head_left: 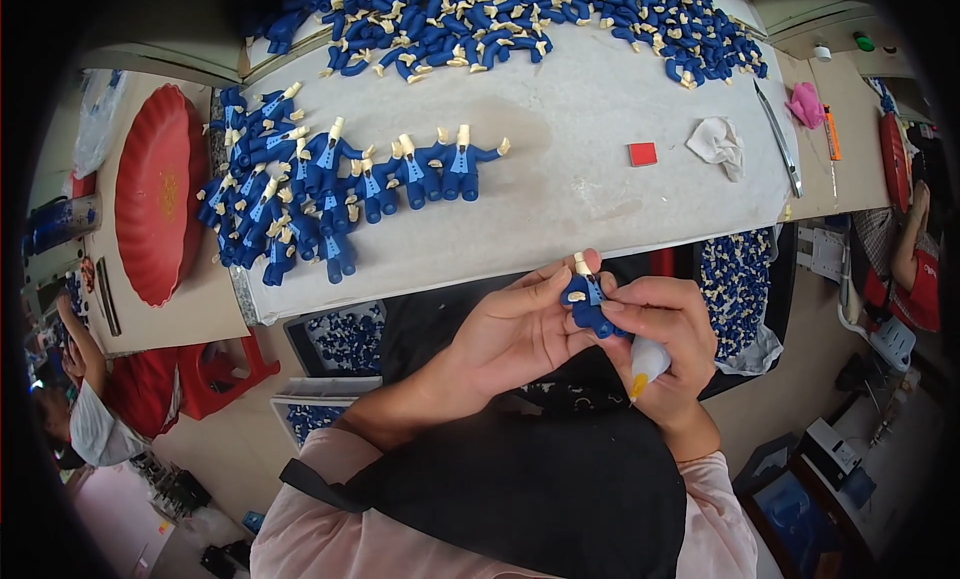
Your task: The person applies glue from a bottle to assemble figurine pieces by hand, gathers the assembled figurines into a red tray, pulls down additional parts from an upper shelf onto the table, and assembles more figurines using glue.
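This looks like a workshop: beyond the left hand, a long pale-topped workbench carries a loose heap of small blue arms with cream hands and, to the left, a cluster of headless blue figures. To the right of the right hand, a dark tray holds more blue-and-cream parts, and co-workers show far to either side.

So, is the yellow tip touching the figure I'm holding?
Apart: head view shows the yellow tip pointing away from the blue figure, a gap between.
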Motion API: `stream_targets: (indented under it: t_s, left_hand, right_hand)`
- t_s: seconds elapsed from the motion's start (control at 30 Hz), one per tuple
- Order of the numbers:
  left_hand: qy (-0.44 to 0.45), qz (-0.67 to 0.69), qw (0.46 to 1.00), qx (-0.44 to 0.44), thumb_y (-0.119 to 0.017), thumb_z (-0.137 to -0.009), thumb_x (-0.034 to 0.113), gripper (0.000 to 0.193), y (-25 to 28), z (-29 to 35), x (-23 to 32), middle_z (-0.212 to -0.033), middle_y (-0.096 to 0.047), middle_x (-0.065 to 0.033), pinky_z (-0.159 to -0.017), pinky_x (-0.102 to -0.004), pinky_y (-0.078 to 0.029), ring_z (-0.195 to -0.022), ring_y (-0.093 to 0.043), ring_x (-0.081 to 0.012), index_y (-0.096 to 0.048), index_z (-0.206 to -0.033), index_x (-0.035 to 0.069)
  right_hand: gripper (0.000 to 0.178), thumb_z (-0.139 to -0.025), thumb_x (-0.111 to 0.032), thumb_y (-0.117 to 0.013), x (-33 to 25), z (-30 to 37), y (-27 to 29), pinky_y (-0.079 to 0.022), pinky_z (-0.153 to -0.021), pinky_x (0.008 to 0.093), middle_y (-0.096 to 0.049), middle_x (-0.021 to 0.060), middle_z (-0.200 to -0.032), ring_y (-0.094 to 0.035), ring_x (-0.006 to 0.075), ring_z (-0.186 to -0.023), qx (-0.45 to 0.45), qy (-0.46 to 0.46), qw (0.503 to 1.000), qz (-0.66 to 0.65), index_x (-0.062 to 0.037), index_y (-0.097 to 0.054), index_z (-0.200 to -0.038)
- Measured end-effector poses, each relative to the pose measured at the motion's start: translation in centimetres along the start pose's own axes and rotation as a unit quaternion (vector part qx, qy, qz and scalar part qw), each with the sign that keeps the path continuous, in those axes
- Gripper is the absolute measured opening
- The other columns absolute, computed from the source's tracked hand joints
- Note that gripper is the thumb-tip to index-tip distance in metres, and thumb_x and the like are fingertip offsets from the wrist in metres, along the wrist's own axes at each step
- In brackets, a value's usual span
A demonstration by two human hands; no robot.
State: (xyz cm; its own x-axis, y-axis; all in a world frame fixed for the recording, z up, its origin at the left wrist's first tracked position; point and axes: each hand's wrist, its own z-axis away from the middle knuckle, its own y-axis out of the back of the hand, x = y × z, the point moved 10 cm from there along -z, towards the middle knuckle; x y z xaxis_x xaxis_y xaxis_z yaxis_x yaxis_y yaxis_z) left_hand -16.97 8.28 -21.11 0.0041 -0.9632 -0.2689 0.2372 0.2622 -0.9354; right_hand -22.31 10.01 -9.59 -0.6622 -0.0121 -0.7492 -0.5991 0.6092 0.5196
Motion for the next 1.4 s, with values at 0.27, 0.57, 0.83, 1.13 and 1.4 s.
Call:
stream_targets:
  t_s: [0.27, 0.57, 0.83, 1.13, 1.4]
  left_hand:
    - [0.007, -0.021, 0.999, -0.031, -0.042, -0.087, 0.018, 0.025, -0.9, 0.2, -0.1, -0.102, -0.050, -0.0086, -0.077, -0.0271, -0.042, -0.091, -0.052, -0.0154, -0.045, -0.109, 0.006]
    - [0.002, -0.099, 0.989, -0.108, -0.045, -0.086, 0.019, 0.024, -2.1, 0.0, -0.4, -0.095, -0.047, -0.0098, -0.071, -0.0258, -0.043, -0.086, -0.050, -0.0153, -0.042, -0.105, 0.006]
    - [-0.082, -0.302, 0.947, -0.076, -0.044, -0.086, 0.028, 0.050, -2.7, 0.0, 1.5, -0.109, -0.047, -0.0149, -0.084, -0.0294, -0.041, -0.100, -0.049, -0.0190, -0.031, -0.124, -0.002]
    - [-0.133, -0.415, 0.899, -0.042, -0.045, -0.086, 0.022, 0.050, -3.6, 0.5, 2.0, -0.113, -0.045, -0.0186, -0.091, -0.0337, -0.035, -0.107, -0.045, -0.0240, -0.028, -0.126, -0.002]
    - [-0.036, -0.196, 0.976, -0.086, -0.041, -0.087, 0.014, 0.041, -2.1, -0.4, 0.8, -0.117, -0.044, -0.0168, -0.093, -0.0337, -0.035, -0.111, -0.043, -0.0233, -0.031, -0.124, 0.001]
  right_hand:
    - [0.026, -0.054, 0.000, -0.069, -1.1, 0.1, 0.1, -0.042, -0.047, 0.0239, -0.056, 0.0094, -0.082, -0.054, 0.0170, -0.058, -0.009, 0.047, 0.999, -0.018, -0.0014, -0.062, -0.078]
    - [0.023, -0.054, -0.005, -0.067, -2.1, 1.0, 0.5, -0.038, -0.043, 0.0228, -0.057, 0.0075, -0.081, -0.050, 0.0151, -0.051, -0.002, 0.111, 0.994, -0.014, -0.0026, -0.063, -0.077]
    - [0.024, -0.055, -0.004, -0.067, -1.1, 1.6, 0.8, -0.038, -0.043, 0.0229, -0.057, 0.0074, -0.081, -0.050, 0.0160, -0.053, 0.012, 0.127, 0.991, 0.032, -0.0031, -0.063, -0.079]
    - [0.026, -0.054, -0.001, -0.069, 0.4, 2.4, 1.6, -0.037, -0.042, 0.0227, -0.058, 0.0092, -0.082, -0.049, 0.0164, -0.053, 0.086, 0.108, 0.990, 0.019, -0.0030, -0.061, -0.078]
    - [0.026, -0.055, -0.001, -0.070, -0.1, 1.6, 1.5, -0.038, -0.043, 0.0227, -0.058, 0.0103, -0.081, -0.052, 0.0173, -0.055, 0.062, 0.087, 0.994, 0.035, -0.0033, -0.061, -0.080]
